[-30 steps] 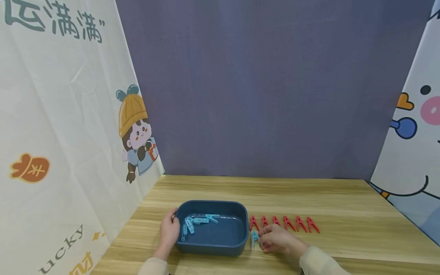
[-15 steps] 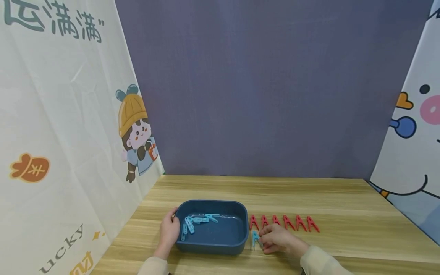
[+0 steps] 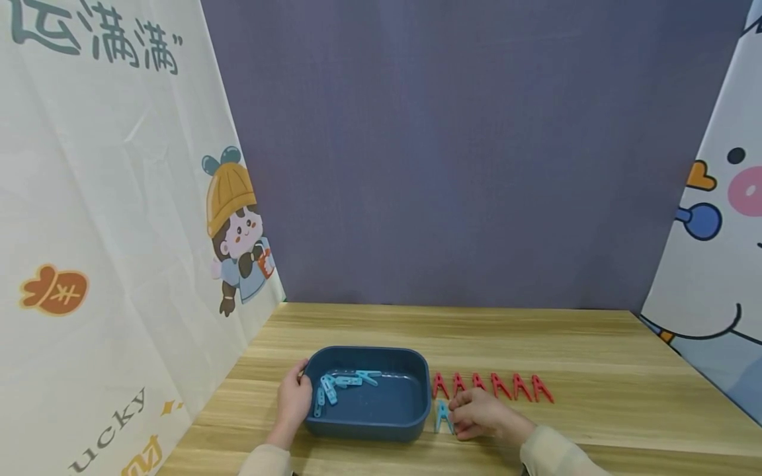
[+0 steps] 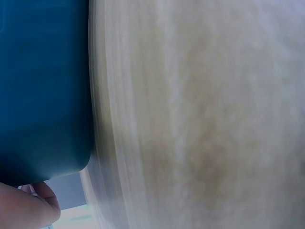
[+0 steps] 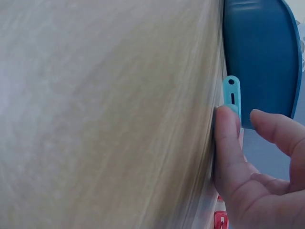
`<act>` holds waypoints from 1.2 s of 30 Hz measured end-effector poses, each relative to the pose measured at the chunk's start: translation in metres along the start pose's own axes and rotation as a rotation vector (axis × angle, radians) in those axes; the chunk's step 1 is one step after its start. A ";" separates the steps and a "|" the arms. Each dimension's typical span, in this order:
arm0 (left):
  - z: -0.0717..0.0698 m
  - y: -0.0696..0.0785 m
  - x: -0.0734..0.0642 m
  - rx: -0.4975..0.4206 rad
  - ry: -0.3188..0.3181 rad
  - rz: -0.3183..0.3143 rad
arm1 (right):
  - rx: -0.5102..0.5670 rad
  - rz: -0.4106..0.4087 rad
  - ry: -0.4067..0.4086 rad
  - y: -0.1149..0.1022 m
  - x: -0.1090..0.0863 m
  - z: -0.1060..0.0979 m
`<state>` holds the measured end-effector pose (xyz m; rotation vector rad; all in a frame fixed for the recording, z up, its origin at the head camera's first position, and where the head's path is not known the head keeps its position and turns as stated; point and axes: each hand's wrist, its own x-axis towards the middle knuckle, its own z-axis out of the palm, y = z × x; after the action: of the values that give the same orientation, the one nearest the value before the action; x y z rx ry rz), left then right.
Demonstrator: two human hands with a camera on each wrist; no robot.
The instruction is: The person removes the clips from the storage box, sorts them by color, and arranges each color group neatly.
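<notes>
My left hand [image 3: 294, 398] grips the left wall of a dark blue plastic bin [image 3: 366, 433], its thumb by the rim. The left wrist view shows part of that hand [image 4: 28, 206] against the bin's outside [image 4: 45, 95]. Right of the bin, a light blue clothespin [image 3: 443, 411] stands on the table with its two legs apart. Close by its right side is my right hand [image 3: 481, 415]. In the right wrist view, one digit touches the clothespin [image 5: 232, 90], while another finger stands apart from it.
Several light blue clothespins [image 3: 328, 390] lie inside the bin, mostly toward its left. A row of several red clothespins [image 3: 497, 386] runs along the wooden table [image 3: 595, 370] behind my right hand. A dark cloth [image 3: 452, 165] hangs behind the table; printed sheets [image 3: 137, 218] flank it.
The light blue clothespin by my right hand has turned slightly and shifted a little right, so both legs show now. My left hand and the bin have stayed put.
</notes>
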<state>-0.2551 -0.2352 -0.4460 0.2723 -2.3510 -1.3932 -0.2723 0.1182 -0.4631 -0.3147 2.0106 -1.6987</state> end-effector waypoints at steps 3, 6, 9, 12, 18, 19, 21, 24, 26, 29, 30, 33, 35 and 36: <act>0.001 -0.001 -0.001 -0.001 0.002 -0.002 | 0.005 -0.002 -0.003 0.001 0.000 0.000; 0.001 -0.001 -0.001 -0.005 -0.003 -0.010 | 0.016 -0.002 -0.007 0.000 0.000 -0.001; 0.001 -0.002 -0.002 -0.007 -0.008 -0.016 | 0.033 -0.010 -0.017 -0.007 -0.001 -0.004; 0.002 -0.002 -0.002 -0.009 -0.005 -0.012 | 0.038 -0.033 -0.028 -0.022 -0.001 -0.008; 0.002 -0.001 -0.001 -0.003 0.007 0.003 | 0.037 -0.101 -0.018 -0.055 0.004 -0.009; 0.002 -0.001 0.000 -0.002 0.008 0.007 | 0.036 -0.117 -0.013 -0.060 0.005 -0.009; 0.001 0.000 0.001 -0.002 0.014 0.014 | 0.030 -0.143 -0.006 -0.069 0.007 -0.006; 0.000 0.000 0.001 -0.001 0.018 0.015 | 0.019 -0.174 -0.003 -0.080 0.010 -0.002; -0.001 0.000 0.001 0.002 0.019 0.016 | 0.024 -0.173 -0.002 -0.086 0.013 0.002; -0.001 0.000 0.001 0.004 0.015 0.017 | 0.040 -0.164 -0.006 -0.094 0.017 0.009; -0.001 0.000 0.001 0.003 0.012 0.018 | 0.046 -0.162 -0.008 -0.097 0.019 0.011; -0.001 0.000 0.001 -0.008 0.002 0.014 | 0.055 -0.153 -0.021 -0.103 0.023 0.017; 0.000 0.001 0.001 -0.013 -0.004 0.009 | 0.060 -0.152 -0.031 -0.107 0.027 0.022; 0.000 0.001 0.001 -0.014 -0.004 0.008 | 0.063 -0.152 -0.038 -0.109 0.028 0.024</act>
<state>-0.2557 -0.2346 -0.4447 0.2561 -2.3424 -1.4079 -0.2987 0.0621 -0.3662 -0.4850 1.9448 -1.8291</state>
